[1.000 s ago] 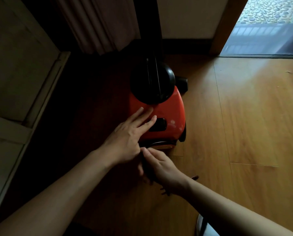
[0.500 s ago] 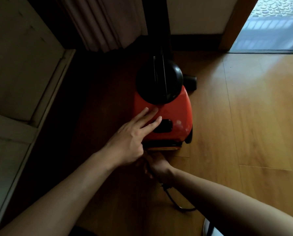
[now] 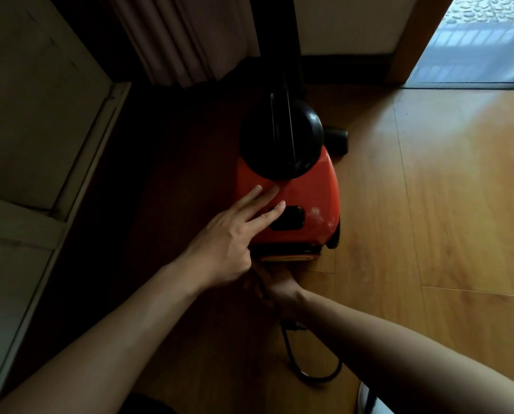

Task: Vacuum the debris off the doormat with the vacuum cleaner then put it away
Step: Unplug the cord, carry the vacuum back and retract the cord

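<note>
Vacuum (image 3: pixel 306 201) sits on the floor at 12 o'clock, left hand (image 3: pixel 228 246) flat on it. Right hand (image 3: pixel 279 282) at its rear, grip hidden. Cord (image 3: pixel 309 375) looped at 6 o'clock could snag, tipping it.

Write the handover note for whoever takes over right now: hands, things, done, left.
Left hand: flat, fingers straight, resting on the red vacuum cleaner beside its black button.
Right hand: low at the vacuum's rear, fingers hidden; grip unclear.
Things: vacuum stands on the wood floor near the curtain; its black cord loops loose by the right forearm.
Done: doormat not clearly in view, cannot judge.
Left: stow the cord, finish putting the vacuum away.
</note>
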Tool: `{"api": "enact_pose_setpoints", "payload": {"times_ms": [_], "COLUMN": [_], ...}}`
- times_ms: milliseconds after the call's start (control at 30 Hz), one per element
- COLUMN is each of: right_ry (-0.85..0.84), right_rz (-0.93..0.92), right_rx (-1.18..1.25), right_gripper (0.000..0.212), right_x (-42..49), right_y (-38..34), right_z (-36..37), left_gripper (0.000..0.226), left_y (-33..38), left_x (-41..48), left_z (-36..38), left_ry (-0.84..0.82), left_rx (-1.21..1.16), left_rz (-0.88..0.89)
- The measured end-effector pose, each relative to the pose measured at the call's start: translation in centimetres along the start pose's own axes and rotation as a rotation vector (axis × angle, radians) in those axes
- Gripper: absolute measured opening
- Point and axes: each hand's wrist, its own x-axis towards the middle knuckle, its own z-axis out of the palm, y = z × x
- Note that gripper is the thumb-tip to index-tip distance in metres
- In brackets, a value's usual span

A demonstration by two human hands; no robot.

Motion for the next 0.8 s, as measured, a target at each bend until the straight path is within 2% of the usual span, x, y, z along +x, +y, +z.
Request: {"api": "enact_pose_setpoints", "payload": {"times_ms": [167, 400, 533, 700, 800], "right_ry": [-0.005, 0.126, 0.209, 0.249, 0.237], "right_rz": [0.012, 0.055, 0.112, 0.107, 0.119], "right_rx": [-0.052, -0.225, -0.270, -0.122, 0.089], "right_gripper": [0.045, 0.027, 0.033, 0.026, 0.022], "right_x": [-0.2, -1.9, -3.2, -4.1, -4.9], "right_y": [0.9, 0.1, -0.6, -2.3, -3.6], "right_z": [-2.7, -9.9, -11.4, -12.4, -12.9], "left_gripper": [0.103, 0.098, 0.097, 0.098, 0.098], "left_y": [-0.4, -0.2, -0.2, -0.2, -0.1], "left_x": [0.1, 0.2, 0.2, 0.2, 0.2], "left_z": [0.1, -0.1, 0.0, 0.1, 0.1], "left_ry": [0.001, -0.003, -0.009, -0.013, -0.017], "left_rx": [-0.004, 0.004, 0.017, 0.026, 0.037], "left_rz": [0.003, 0.022, 0.018, 0.017, 0.011]}}
